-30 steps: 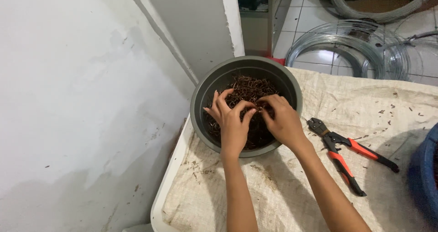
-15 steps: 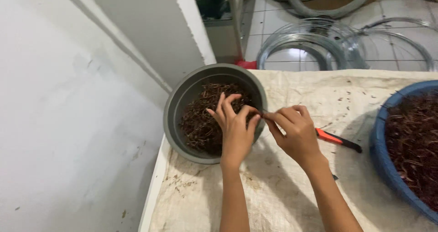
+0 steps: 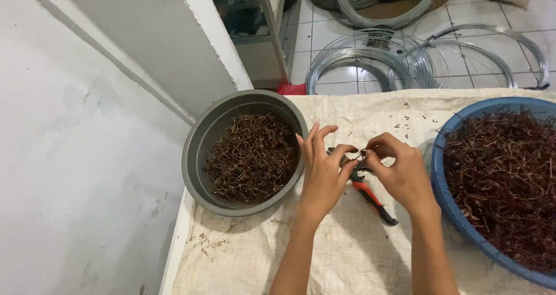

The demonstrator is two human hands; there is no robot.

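My left hand (image 3: 322, 173) and my right hand (image 3: 399, 172) meet above the cloth-covered table (image 3: 347, 254), fingertips pinching a small piece of brown wire (image 3: 360, 153) between them. A grey bowl (image 3: 200, 150) full of short curled brown wire pieces sits just left of my left hand. Orange-handled pliers (image 3: 370, 196) lie on the cloth under my hands, partly hidden. A blue basin (image 3: 449, 208) heaped with tangled brown wire stands right of my right hand.
A white wall fills the left side, next to the table edge (image 3: 174, 248). Coils of grey steel wire (image 3: 370, 57) lie on the tiled floor beyond the table. A white cabinet (image 3: 255, 34) stands at the back.
My hands left the grey bowl and moved right over the cloth, now pinching a wire piece together. The view shifted right, bringing the blue basin into sight.
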